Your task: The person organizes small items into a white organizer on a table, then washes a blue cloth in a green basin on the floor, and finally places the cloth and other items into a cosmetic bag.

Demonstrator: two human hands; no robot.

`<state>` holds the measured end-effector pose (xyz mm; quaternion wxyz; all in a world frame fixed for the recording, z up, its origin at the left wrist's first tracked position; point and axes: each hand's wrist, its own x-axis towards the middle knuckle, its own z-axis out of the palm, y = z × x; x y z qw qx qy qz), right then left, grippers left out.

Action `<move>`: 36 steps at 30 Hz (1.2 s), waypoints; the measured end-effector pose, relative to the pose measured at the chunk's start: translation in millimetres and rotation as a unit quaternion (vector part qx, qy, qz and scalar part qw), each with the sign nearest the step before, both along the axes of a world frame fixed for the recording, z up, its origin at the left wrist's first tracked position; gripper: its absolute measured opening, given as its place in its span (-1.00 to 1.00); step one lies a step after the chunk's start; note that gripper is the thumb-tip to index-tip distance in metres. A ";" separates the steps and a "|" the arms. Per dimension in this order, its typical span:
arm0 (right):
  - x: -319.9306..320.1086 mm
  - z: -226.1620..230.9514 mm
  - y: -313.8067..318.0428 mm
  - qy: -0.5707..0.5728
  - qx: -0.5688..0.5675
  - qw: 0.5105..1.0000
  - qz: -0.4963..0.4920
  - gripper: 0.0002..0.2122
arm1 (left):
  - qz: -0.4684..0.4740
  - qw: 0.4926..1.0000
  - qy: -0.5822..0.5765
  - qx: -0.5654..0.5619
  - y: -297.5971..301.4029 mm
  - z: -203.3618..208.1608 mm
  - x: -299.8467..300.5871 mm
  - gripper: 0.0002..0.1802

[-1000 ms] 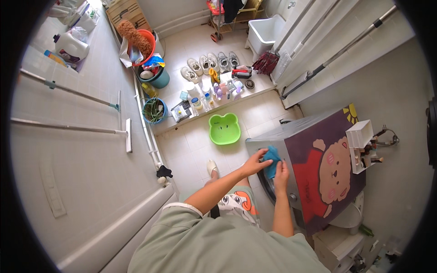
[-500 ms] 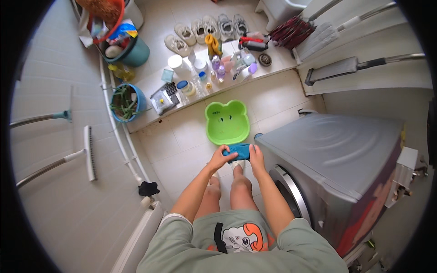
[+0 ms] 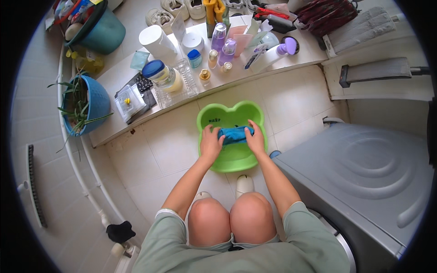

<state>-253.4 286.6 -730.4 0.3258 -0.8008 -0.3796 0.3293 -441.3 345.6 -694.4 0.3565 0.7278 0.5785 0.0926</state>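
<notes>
Between my two hands stretches a blue cloth, folded into a long strip and held level over a green basin on the tiled floor. My left hand grips the cloth's left end, thumb in front. At the right end, my right hand closes on it with thumb and fingers. The basin has a wavy, ear-shaped far rim and small dark markings inside. Whether the cloth touches the basin's bottom, I cannot tell.
Beyond the basin, a low white ledge bears bottles, jars and a clear tray. A potted plant in a blue pot stands at left, by white pipes. At right a grey washing machine closes in the space. Shoes line the far side.
I have crouched, so my knees are bent and the basin and ledge look nearer. My hands have carried the cloth forward from in front of the basin to over it.
</notes>
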 end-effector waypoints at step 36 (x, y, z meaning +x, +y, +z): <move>-7.9 77.3 -21.4 0.095 0.093 0.991 -0.020 -0.85 | -0.063 0.926 -0.277 -0.249 25.0 20.0 -9.1 -0.69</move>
